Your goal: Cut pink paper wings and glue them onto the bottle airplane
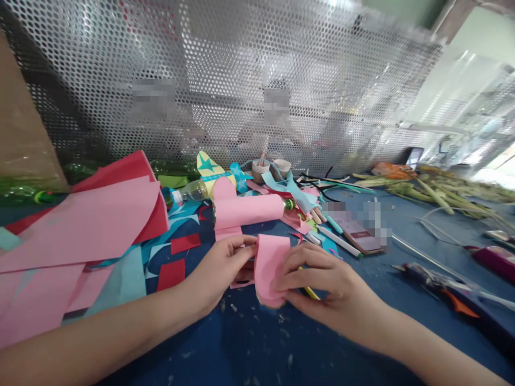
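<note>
Between my two hands is a pink paper piece (270,262) with a rounded lower end and a straight upper edge. My left hand (230,260) pinches its upper left edge, fingers closed. On the right side, the thumb and fingers of my right hand (322,276) grip the same piece. Just beyond lies a bottle wrapped in pink paper (249,210), its green neck pointing right, with rounded pink flaps at its left end. A yellow and blue bottle plane (213,182) with star shapes rests behind it.
Pink and red sheets (92,220) cover the left side. Markers (338,240), a phone (358,228) and paper scraps lie right of centre. A glue gun (450,295) with an orange trigger sits at the right. Perforated silver sheeting (241,80) stands behind the blue table.
</note>
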Tool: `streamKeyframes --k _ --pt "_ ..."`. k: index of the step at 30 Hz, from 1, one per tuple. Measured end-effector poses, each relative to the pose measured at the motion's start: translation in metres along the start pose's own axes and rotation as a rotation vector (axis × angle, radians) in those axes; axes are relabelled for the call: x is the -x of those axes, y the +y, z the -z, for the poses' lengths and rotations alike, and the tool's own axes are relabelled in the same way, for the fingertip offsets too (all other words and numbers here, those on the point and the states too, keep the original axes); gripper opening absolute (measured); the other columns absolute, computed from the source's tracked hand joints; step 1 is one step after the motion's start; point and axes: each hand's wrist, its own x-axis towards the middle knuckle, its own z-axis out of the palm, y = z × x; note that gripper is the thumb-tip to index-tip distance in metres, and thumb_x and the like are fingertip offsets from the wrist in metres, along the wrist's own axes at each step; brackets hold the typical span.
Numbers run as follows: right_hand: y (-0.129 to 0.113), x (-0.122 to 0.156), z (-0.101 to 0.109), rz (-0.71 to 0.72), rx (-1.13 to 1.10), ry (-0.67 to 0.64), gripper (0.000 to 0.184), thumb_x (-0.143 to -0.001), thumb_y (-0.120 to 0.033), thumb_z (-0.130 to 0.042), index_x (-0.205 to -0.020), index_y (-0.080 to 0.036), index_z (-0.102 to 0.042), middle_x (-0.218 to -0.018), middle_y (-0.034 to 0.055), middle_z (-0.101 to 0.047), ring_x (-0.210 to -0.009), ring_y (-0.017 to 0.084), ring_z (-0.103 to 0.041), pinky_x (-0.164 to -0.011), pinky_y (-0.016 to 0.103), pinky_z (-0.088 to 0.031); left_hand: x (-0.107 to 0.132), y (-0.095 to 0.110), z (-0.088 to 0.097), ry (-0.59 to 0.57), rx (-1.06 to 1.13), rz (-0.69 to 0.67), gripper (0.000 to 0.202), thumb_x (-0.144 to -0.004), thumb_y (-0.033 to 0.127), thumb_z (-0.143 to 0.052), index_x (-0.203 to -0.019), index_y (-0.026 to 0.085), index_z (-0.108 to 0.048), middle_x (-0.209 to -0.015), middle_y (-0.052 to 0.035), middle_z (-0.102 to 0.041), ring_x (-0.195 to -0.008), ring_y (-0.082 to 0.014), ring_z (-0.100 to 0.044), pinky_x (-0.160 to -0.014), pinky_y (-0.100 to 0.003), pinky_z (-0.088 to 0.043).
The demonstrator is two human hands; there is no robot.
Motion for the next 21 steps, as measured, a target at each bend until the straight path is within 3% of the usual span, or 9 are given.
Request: streamKeyframes --k 7,11,13,17,21 --pt "0.0009 0.0003 -0.0038 -0.025 -0.004 -0.008 0.018 -0.085 -0.002 -0.060 -0.090 -0.018 -0.069 -0.088 0.0050 -0.067 -0.083 0.015 -0.062 -0.080 0.032 -0.048 0.0019 -0.0010 -0.0005 0.008 0.039 0.009 0.017 -0.080 0.030 -0.059 -0.090 0.017 -0.064 -0.068 -0.0010 -0.069 -0.058 -0.0127 -0.065 -0.055 -0.021 -0.045" --pt "0.0008 -0.0002 -0.0035 -0.024 -0.001 0.004 0.020 -0.084 -0.002 -0.061 -0.090 -0.018 -0.069 -0.087 0.0046 -0.067 -0.082 0.016 -0.062 -0.080 0.033 -0.048 0.0009 -0.0006 0.0017 -0.030 0.103 -0.001 0.030 -0.080 0.047 -0.060 -0.081 0.017 -0.063 -0.071 -0.0020 -0.069 -0.061 -0.0138 -0.065 -0.055 -0.022 -0.045" --pt "0.0017 0.0001 -0.0036 -0.028 0.005 -0.004 0.020 -0.084 -0.002 -0.061 -0.091 -0.019 -0.069 -0.088 0.0043 -0.067 -0.082 0.016 -0.062 -0.079 0.033 -0.048 0.0005 -0.0009 0.0027 -0.038 0.085 -0.023 0.034 -0.075 0.050 -0.067 -0.083 0.018 -0.062 -0.065 0.0015 -0.065 -0.057 -0.0119 -0.062 -0.051 -0.020 -0.043" --pt "0.0033 0.0006 -0.0036 -0.056 0.008 -0.031 0.021 -0.086 -0.004 -0.060 -0.093 -0.022 -0.069 -0.090 0.0042 -0.067 -0.085 0.017 -0.061 -0.079 0.033 -0.049 0.0016 -0.0013 0.0020 -0.023 0.042 -0.076 0.033 -0.071 0.042 -0.075 -0.089 0.018 -0.060 -0.053 0.0090 -0.052 -0.043 -0.0058 -0.046 -0.041 -0.016 -0.031" --pt "0.0019 0.0013 -0.0018 -0.068 0.020 -0.058 0.015 -0.087 -0.011 -0.064 -0.095 -0.022 -0.067 -0.093 0.0040 -0.065 -0.089 0.018 -0.059 -0.084 0.034 -0.046 0.0030 -0.0011 0.0010 0.012 0.051 -0.083 0.027 -0.073 0.037 -0.073 -0.086 0.018 -0.059 -0.053 0.0082 -0.053 -0.047 -0.0082 -0.053 -0.045 -0.018 -0.037"
